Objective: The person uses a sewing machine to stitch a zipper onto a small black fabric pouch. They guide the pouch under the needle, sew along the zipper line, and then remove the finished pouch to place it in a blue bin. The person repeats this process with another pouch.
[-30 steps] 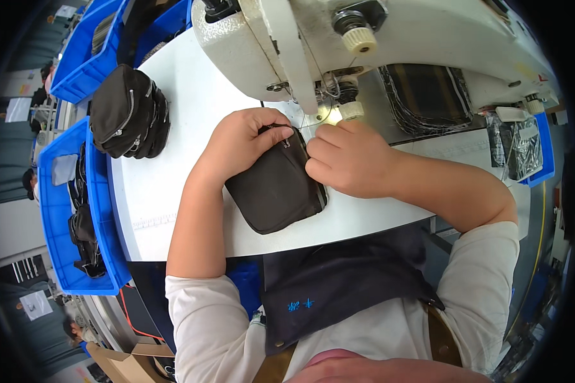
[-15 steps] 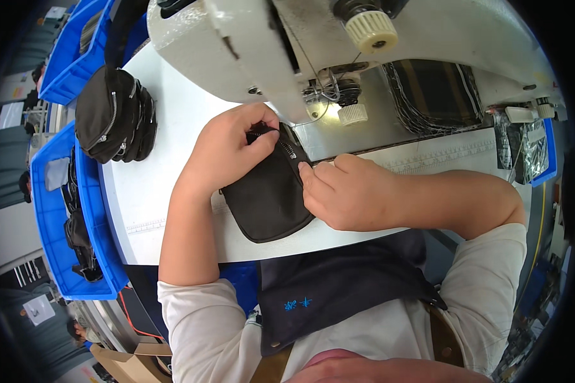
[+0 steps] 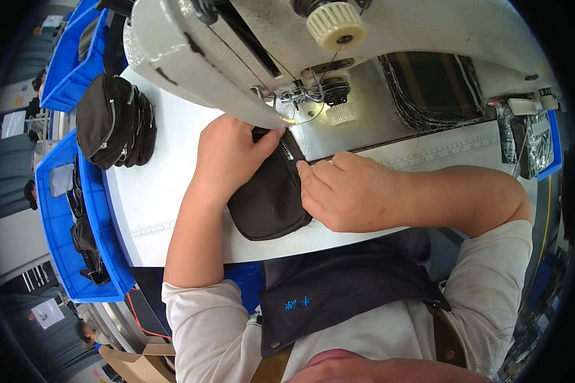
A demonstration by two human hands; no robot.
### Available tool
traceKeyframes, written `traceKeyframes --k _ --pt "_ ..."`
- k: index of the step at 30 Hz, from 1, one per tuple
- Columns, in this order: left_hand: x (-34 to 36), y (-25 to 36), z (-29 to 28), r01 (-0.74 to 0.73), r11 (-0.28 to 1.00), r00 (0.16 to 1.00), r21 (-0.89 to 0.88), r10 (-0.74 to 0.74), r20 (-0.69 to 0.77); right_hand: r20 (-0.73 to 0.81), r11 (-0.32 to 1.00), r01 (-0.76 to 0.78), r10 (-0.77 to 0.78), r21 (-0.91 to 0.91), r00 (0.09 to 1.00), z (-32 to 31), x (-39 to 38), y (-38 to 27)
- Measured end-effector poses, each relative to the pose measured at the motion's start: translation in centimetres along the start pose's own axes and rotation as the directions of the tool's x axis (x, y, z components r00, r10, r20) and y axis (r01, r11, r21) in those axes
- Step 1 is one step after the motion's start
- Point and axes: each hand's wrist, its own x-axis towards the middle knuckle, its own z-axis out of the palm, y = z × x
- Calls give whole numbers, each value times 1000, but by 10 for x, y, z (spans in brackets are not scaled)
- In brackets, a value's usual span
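A small black zippered pouch (image 3: 268, 201) lies flat on the white table, its upper end close beneath the needle area of the sewing machine (image 3: 262, 83). My left hand (image 3: 233, 153) is closed on the pouch's upper left edge, thumb lying by the zipper (image 3: 286, 150). Some of those fingertips are hidden behind the hand and the machine head. On the pouch's right edge, below the zipper's end, my right hand (image 3: 338, 191) pinches the fabric between thumb and curled fingers.
Stacked black pouches (image 3: 112, 121) stand at the table's left. Beyond them are blue bins (image 3: 118, 255) holding black pieces. Dark fabric panels (image 3: 431, 89) lie under the machine arm. Plastic-wrapped items (image 3: 524, 137) sit at the right, and a ruler strip (image 3: 441, 153) runs along the table.
My left hand has shifted slightly down and its fingers have closed flatter over the pouch's upper edge. My right hand keeps its pinch. The whole view has shifted a little.
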Motion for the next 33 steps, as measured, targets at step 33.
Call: traceKeyframes --k 33 --pt "-1 7 3 -65 992 990 110 78 -119 -41 992 -22 27 125 999 4 -1 -5"
